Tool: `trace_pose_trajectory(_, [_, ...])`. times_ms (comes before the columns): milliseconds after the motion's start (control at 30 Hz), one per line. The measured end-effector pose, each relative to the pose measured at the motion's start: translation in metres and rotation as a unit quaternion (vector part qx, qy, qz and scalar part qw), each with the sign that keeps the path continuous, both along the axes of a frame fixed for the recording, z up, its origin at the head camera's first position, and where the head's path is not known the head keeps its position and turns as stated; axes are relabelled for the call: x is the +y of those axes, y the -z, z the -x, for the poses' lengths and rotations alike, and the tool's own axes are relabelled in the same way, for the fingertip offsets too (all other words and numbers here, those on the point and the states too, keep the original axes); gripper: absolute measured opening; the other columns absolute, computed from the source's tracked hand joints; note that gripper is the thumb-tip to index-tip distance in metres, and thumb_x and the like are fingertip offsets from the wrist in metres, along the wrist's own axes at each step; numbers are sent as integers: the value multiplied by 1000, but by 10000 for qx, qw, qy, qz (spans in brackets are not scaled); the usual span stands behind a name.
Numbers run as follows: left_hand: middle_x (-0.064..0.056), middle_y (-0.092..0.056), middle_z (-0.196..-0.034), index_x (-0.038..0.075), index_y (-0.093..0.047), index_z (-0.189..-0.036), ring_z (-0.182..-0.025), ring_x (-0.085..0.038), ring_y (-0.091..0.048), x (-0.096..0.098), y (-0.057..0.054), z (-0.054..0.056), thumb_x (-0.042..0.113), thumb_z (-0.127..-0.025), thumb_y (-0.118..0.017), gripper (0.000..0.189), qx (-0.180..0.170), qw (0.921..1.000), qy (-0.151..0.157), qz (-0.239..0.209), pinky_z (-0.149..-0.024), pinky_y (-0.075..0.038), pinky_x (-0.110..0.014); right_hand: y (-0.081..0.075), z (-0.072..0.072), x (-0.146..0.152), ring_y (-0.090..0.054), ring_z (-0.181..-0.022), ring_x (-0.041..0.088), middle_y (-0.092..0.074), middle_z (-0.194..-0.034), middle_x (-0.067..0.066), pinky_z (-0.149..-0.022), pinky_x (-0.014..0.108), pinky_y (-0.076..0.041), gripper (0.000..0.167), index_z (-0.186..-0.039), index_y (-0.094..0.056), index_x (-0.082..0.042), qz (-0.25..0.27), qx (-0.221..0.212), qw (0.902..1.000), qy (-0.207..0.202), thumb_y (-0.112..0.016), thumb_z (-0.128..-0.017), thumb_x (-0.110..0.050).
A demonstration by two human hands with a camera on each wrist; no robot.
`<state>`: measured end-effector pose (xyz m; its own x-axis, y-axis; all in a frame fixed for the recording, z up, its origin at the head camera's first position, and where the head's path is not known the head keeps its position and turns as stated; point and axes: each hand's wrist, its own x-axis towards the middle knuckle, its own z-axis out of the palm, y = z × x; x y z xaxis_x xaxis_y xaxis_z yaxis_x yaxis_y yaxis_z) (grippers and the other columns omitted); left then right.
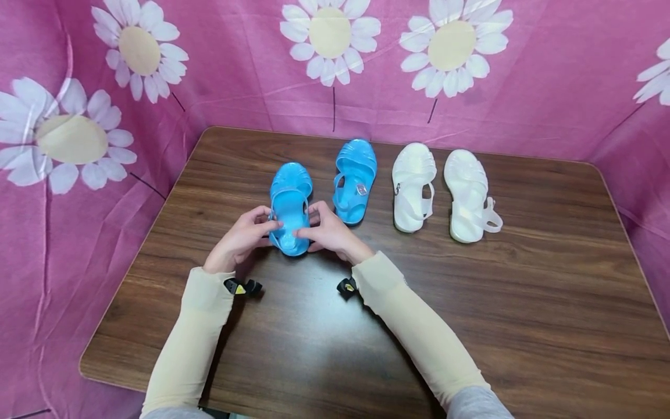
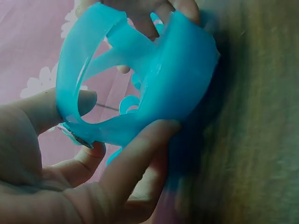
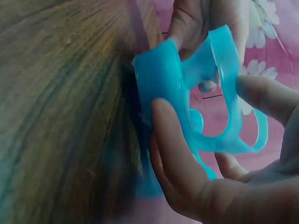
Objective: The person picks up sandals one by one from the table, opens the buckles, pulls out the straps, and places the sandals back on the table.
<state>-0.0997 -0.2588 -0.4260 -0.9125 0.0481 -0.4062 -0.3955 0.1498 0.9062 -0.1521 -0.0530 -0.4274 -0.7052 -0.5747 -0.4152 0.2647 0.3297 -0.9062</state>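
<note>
A blue jelly sandal (image 1: 291, 177) is at the left of the table, toe pointing away, with both hands at its heel half. My left hand (image 1: 245, 237) grips its left side, thumb over the strap. On the opposite side my right hand (image 1: 332, 231) holds it the same way, fingers along the sole's edge. In the left wrist view the heel strap (image 2: 70, 60) stands up in a loop, with a small metal buckle (image 2: 77, 136) by the left fingers. The right wrist view shows the sandal's heel (image 3: 159, 79) close to the tabletop.
A second blue sandal (image 1: 357, 156) lies just right of the held one. Farther right lie two white sandals, one (image 1: 413, 163) beside the other (image 1: 464, 171), its strap spread outward. Pink flowered cloth (image 1: 366, 110) hangs behind the brown wooden table (image 1: 471, 326).
</note>
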Motion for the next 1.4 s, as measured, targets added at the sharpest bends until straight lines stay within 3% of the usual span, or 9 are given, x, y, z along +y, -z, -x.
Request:
trace_pose_trajectory(133, [-7, -47, -108, 6, -46, -105, -92, -16, -57, 1, 3, -9, 16, -98, -53, 14, -132, 9995, 258, -147, -80, -56, -29, -1, -4, 9, -61, -95, 28, -44, -126, 15, -72, 38, -59, 55, -127, -37, -9, 11, -124, 9997, -205, -73, -87, -21])
trace_pose_trajectory(367, [-8, -46, -110, 8, -47, -99, -98, -19, -56, 1, 8, -25, 17, -100, -52, 10, -263, 9947, 902, -416, -86, -56, -35, 1, -11, 23, -62, -94, 26, -48, -122, 14, -72, 39, -59, 51, -120, -41, -7, -120, 20, 9979, -643, -74, -86, -23])
trace_pose_trajectory(667, [-8, -54, -101, 2, -54, -97, -95, -18, -61, 2, 5, -38, 14, -95, -60, 14, -102, 9891, 1452, -221, -88, -55, -41, -2, -20, 38, -66, -79, 23, -55, -114, 14, -72, 36, -58, 54, -116, -46, -4, -493, 398, 9919, -1099, -81, -78, -21])
trace_pose_trajectory(833, [-6, -58, -93, 0, -55, -99, -88, -16, -65, 4, 5, -41, 14, -93, -63, 18, -29, 9791, 2032, -72, -83, -57, -42, -6, -22, 47, -67, -77, 19, -60, -105, 10, -71, 31, -56, 51, -112, -51, -5, -672, 619, 9820, -1653, -82, -77, -25])
trace_pose_trajectory(933, [-5, -60, -89, -3, -56, -101, -85, -16, -67, 5, 4, -42, 13, -93, -63, 19, 30, 9720, 2346, -125, -80, -57, -42, -7, -23, 51, -67, -84, 18, -61, -106, 9, -76, 31, -55, 48, -112, -53, -7, -670, 895, 9770, -1814, -81, -78, -27])
trace_pose_trajectory(1133, [-2, -63, -85, -2, -60, -95, -80, -14, -66, 8, 3, -43, 13, -91, -65, 16, 84, 9649, 2623, -76, -75, -58, -38, -6, -26, 55, -62, -101, 18, -61, -121, 5, -88, 33, -52, 63, -133, -46, -10, -337, 1741, 9657, -1900, -77, -82, -29])
trace_pose_trajectory(1300, [-5, -65, -87, -2, -60, -85, -72, -13, -66, 12, 4, -44, 13, -90, -68, 18, 136, 9554, 2951, -13, -69, -58, -35, -4, -29, 59, -59, -86, 14, -63, -97, -1, -76, 27, -50, 45, -123, -55, -8, -196, 2188, 9523, -2117, -69, -89, -34])
trace_pose_trajectory(1400, [-5, -66, -86, -1, -62, -84, -66, -12, -65, 15, 5, -45, 15, -89, -69, 18, 215, 9484, 3161, 84, -64, -58, -33, -3, -29, 61, -54, -74, 15, -58, -82, -2, -66, 26, -46, 30, -112, -58, -12, -99, 2261, 9505, -2129, -62, -94, -36])
